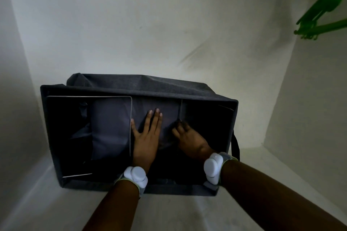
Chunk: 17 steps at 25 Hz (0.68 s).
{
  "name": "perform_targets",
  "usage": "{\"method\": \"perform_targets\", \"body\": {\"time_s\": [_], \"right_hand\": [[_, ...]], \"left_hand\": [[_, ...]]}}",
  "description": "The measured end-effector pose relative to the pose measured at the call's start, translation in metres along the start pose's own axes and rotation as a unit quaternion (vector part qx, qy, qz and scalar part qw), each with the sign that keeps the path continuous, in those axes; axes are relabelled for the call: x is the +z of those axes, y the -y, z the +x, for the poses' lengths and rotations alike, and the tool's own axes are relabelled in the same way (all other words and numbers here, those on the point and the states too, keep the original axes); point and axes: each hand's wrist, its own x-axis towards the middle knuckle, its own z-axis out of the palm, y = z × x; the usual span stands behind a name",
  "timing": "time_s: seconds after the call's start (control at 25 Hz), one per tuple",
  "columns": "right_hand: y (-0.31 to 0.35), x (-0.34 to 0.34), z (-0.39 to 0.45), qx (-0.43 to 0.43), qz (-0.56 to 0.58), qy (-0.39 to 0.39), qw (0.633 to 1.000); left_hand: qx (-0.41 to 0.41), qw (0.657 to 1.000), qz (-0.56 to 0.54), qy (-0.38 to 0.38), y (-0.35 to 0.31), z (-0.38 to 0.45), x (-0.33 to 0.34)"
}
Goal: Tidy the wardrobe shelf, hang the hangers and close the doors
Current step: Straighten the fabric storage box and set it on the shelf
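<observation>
One storage box, two hands — green hangers

Bare forearms; grey wrist straps, green-edged, white round modules.

Shelf front: I see bare floor before the storage box.
Upper right: green hangers jut in.
Box walls: hem my hands.

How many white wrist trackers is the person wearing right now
2. One tracker sits on the left wrist, at the near edge of the dark fabric box; the other tracker sits on the right wrist, near the box's right corner.
</observation>
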Motion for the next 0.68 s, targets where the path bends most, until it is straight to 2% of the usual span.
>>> {"method": "perform_targets", "body": {"time_s": [0.24,0.44,0.68], "right_hand": [[-0.015,0.015,-0.018,0.018,0.037,0.068,0.997],[-0.015,0.015,-0.007,0.019,0.012,0.124,0.992],[-0.018,0.018,-0.007,0.067,0.012,0.145,0.987]], "left_hand": [[0.002,1.0,-0.006,0.001,0.0,0.0,-0.001],[-0.007,1.0,-0.009,0.011,-0.001,-0.001,-0.003],[-0.01,1.0,-0.01,0.014,-0.001,-0.002,-0.006]]}}
